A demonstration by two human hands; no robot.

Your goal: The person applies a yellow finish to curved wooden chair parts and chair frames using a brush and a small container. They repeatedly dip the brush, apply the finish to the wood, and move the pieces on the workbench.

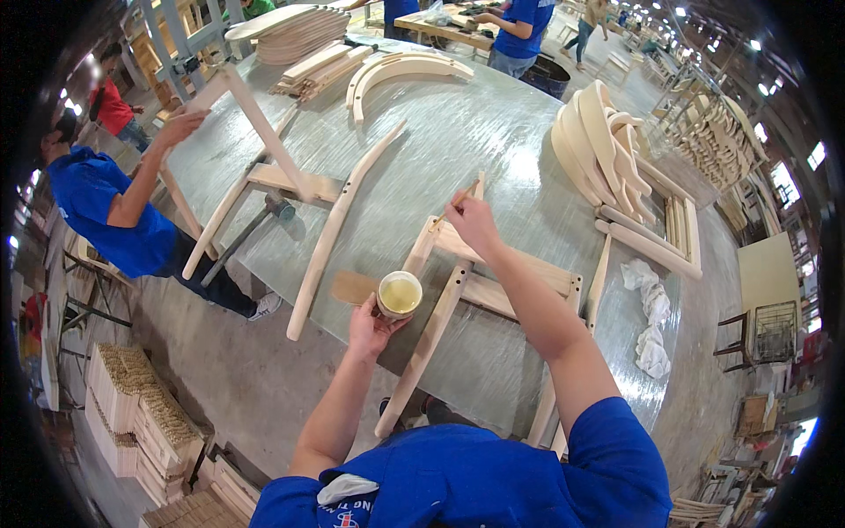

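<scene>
My left hand (373,331) is wrapped around a small round cup (385,307) holding a yellowish liquid (400,294). Between the fingers of my right hand (473,222) is a thin wooden stick (480,186), its lower end close to a corner of a pale wooden chair frame (429,346). Whether that end has bristles, I cannot tell. The frame lies on the table in front of me, with dark holes at its joints. Beside the cup, a flat brown wooden piece (352,287) juts past the table edge.
A co-worker in blue (114,211) at the left handles another wooden frame (264,132); a mallet (280,209) lies nearby. Curved chair parts (581,145) stand stacked at the right on the plastic-covered table (458,123). Crumpled white plastic (650,308) lies near the right edge.
</scene>
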